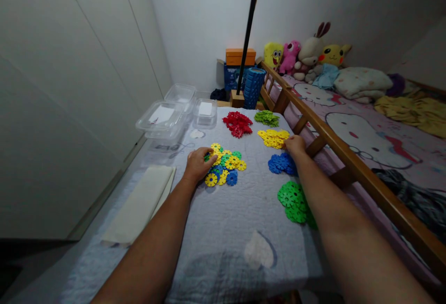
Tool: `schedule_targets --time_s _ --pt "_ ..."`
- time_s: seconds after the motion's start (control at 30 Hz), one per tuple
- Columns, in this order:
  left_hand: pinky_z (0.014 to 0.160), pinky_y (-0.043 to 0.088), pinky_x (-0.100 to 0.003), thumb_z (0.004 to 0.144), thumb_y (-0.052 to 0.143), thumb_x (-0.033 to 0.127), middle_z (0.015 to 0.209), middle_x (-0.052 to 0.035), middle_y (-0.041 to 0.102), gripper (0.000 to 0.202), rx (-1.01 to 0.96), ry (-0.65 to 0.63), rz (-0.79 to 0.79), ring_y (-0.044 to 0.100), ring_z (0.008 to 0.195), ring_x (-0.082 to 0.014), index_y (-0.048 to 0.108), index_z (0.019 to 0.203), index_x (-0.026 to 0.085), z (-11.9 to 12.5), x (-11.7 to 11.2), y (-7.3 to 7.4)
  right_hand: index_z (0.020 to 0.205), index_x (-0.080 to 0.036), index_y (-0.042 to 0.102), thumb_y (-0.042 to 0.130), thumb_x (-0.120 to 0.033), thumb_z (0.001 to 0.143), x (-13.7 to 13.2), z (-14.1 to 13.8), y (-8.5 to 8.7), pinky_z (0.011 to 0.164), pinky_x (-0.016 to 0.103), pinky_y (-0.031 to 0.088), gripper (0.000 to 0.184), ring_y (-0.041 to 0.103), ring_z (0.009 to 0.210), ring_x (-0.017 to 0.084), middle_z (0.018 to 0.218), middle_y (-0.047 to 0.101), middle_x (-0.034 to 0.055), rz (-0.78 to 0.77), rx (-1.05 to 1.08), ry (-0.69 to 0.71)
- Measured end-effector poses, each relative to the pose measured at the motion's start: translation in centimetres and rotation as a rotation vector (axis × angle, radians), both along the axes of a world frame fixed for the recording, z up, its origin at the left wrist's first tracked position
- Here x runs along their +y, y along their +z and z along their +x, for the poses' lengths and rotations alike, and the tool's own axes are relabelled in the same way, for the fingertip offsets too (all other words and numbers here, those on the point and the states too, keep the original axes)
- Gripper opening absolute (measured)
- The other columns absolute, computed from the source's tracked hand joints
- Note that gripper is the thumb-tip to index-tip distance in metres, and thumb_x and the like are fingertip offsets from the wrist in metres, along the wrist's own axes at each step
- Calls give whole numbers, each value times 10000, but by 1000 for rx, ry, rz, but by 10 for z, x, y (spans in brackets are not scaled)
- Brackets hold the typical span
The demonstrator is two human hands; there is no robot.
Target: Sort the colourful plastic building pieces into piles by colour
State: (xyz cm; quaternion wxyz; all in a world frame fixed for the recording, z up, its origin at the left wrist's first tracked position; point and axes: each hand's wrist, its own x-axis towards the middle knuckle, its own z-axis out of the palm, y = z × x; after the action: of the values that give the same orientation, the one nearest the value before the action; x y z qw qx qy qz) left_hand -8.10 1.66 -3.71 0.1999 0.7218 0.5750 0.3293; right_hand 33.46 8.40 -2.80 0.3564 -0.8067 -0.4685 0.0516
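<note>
My left hand (199,163) lies at the left edge of a mixed pile of yellow, green and blue plastic snowflake discs (230,163). Its thumb and index finger are apart and touch the discs there. Off to the right, my right hand (296,145) is at the right edge of a pile of yellow snowflake discs (272,138). Its fingers are closed at a yellow disc, partly hidden by the hand. Below that hand are piles of blue discs (280,163) and larger green discs (293,201), the latter partly covered by my right forearm.
Red pieces (237,124) and light green pieces (266,118) form piles farther back. Clear plastic containers (163,116) stand at the back left, near a folded cream cloth (141,206). A wooden bed rail (324,137) runs along the right side. A black pole (248,30) rises behind the table.
</note>
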Motion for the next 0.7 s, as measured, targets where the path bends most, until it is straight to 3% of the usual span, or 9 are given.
schedule_targets --time_s 0.17,0.3,0.43,0.57,0.7 --pt "1045 489 -422 875 592 449 1173 -111 751 382 -25 16 2 682 1114 -270 722 1120 185 -1 2 -2 783 -129 738 598 -88 701 -12 -12 16 785 331 520 167 685 823 254 855 753 150 -93 -44 -104" --pt "1032 505 -401 878 580 453 1189 -105 746 390 -56 19 7 680 1110 -262 721 1125 186 0 4 -4 854 -135 735 575 -107 744 -24 -31 30 818 314 498 197 664 850 228 913 755 121 -45 -58 -16" --pt "1033 506 -386 880 567 420 1188 -106 747 380 -70 36 8 684 1099 -258 726 1129 181 0 8 -3 855 -154 720 587 -150 785 -36 -68 41 791 278 478 151 646 833 187 891 739 65 -16 -63 295" --pt "1024 505 -392 892 553 387 1202 -111 750 385 -52 46 -16 690 1100 -265 724 1163 173 1 10 0 904 -161 736 637 -186 819 -50 -116 45 707 250 449 133 621 753 156 843 719 30 -216 -72 734" --pt "1083 455 -434 892 578 365 1280 -103 732 372 36 26 -30 654 1209 -288 723 1194 203 3 10 4 1049 -158 758 710 -198 823 -61 -157 44 773 256 456 234 627 836 163 1020 725 73 -309 -172 901"
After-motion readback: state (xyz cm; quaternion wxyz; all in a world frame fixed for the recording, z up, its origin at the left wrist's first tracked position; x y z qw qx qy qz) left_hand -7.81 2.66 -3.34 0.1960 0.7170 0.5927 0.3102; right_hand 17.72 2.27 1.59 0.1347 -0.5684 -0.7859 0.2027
